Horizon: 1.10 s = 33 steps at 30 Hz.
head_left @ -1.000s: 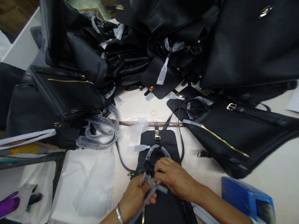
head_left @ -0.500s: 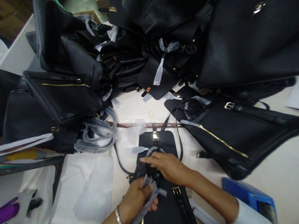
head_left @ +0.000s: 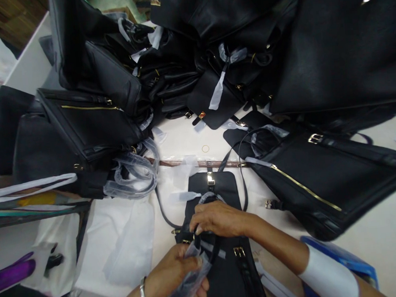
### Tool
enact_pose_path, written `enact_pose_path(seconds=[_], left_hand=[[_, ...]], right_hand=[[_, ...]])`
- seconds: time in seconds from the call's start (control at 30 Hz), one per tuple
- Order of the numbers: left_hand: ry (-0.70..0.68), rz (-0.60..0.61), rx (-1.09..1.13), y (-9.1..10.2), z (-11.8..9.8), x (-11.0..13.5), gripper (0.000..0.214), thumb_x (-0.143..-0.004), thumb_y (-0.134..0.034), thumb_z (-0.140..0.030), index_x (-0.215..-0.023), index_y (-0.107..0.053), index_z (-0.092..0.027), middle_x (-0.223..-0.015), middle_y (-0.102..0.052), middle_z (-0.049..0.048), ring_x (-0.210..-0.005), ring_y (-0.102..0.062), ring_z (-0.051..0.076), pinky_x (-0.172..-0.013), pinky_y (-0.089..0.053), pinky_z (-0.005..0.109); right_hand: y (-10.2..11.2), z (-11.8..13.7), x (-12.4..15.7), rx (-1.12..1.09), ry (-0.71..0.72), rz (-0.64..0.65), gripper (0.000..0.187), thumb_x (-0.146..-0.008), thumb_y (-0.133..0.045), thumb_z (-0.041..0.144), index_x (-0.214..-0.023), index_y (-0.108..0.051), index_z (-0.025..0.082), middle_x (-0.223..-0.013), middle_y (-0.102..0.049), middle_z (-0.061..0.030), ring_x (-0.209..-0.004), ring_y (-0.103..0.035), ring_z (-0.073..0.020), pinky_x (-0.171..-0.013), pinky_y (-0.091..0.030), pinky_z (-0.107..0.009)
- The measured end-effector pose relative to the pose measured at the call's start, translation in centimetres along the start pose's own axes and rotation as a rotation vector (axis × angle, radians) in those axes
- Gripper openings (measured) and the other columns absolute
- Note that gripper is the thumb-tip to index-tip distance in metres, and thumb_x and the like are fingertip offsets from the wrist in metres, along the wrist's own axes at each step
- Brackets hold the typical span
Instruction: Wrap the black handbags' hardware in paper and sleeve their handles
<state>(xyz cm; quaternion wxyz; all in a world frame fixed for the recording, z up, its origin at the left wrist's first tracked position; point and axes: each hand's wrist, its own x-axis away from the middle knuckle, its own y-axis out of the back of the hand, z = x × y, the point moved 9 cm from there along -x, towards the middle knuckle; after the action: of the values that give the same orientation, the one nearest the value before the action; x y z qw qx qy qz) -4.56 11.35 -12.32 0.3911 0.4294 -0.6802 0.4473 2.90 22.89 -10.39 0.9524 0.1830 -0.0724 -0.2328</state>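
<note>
A black backpack (head_left: pixel 225 274) with gold buckles lies on the white table in front of me, its flap (head_left: pixel 228 182) spread out at the far end. My left hand (head_left: pixel 182 271), a silver bangle at its wrist, is closed around a translucent plastic sleeve (head_left: pixel 190 284). The sleeve's upper end sits around a thin black strap. Just above it, my right hand (head_left: pixel 215 218) pinches that black strap (head_left: pixel 196 233) between thumb and fingers. A second plastic-wrapped loop (head_left: pixel 210 196) shows behind my right hand.
Another black backpack (head_left: pixel 303 181) with a gold zip lies to the right. Black bags (head_left: pixel 89 125) are heaped at the left and back. Coiled plastic-wrapped straps (head_left: pixel 131 176) lie left of centre, beside white sheets (head_left: pixel 119 246). A blue box (head_left: pixel 343 256) stands at lower right.
My right hand has closed from outstretched fingers into a pinch on the strap. My left hand has shifted slightly down and left with the plastic sleeve. The view has moved a little.
</note>
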Motion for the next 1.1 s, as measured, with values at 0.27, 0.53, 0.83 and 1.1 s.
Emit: enact_pose_path(seconds=[0.27,0.53,0.83,1.1], left_hand=[[-0.023,-0.066,-0.01,0.2,0.1,-0.5,0.022,-0.082,-0.051,-0.032,-0.078,-0.06,-0.013,-0.066,-0.071,0.0093,-0.051,-0.064,0.015,-0.051,-0.046,0.024],[0.035,-0.134,0.0,1.6,1.3,-0.3,0.019,-0.08,-0.052,-0.032,-0.078,-0.057,-0.014,-0.063,-0.07,0.0089,-0.049,-0.064,0.016,-0.048,-0.046,0.024],[0.084,-0.105,0.125,1.7,1.2,0.0,0.019,-0.076,-0.058,-0.032,-0.074,-0.057,-0.014,-0.059,-0.069,0.0093,-0.047,-0.063,0.017,-0.049,-0.048,0.026],[0.136,-0.12,0.005,1.8,1.8,-0.8,0.021,-0.076,-0.056,-0.034,-0.073,-0.059,-0.013,-0.06,-0.069,0.008,-0.048,-0.062,0.015,-0.047,-0.045,0.024]], right_hand=[[-0.8,1.1,0.2,0.066,0.045,-0.016,0.023,-0.092,-0.045,0.022,-0.108,-0.062,0.026,-0.09,-0.061,-0.0005,-0.079,-0.058,-0.0118,-0.064,-0.036,-0.02],[-2.1,-1.7,-1.5,0.116,0.086,0.218,0.031,-0.086,-0.05,0.016,-0.112,-0.063,0.028,-0.097,-0.071,0.0002,-0.083,-0.063,-0.0146,-0.063,-0.037,-0.021],[-1.8,-1.5,-1.3,0.243,0.145,0.178,0.022,-0.083,-0.054,0.016,-0.1,-0.066,0.025,-0.083,-0.069,0.0009,-0.077,-0.061,-0.0142,-0.057,-0.032,-0.023],[-0.9,0.7,-0.5,0.454,0.158,0.08,0.011,-0.083,-0.054,0.021,-0.083,-0.065,0.022,-0.08,-0.058,-0.0029,-0.069,-0.051,-0.0164,-0.053,-0.024,-0.029]])
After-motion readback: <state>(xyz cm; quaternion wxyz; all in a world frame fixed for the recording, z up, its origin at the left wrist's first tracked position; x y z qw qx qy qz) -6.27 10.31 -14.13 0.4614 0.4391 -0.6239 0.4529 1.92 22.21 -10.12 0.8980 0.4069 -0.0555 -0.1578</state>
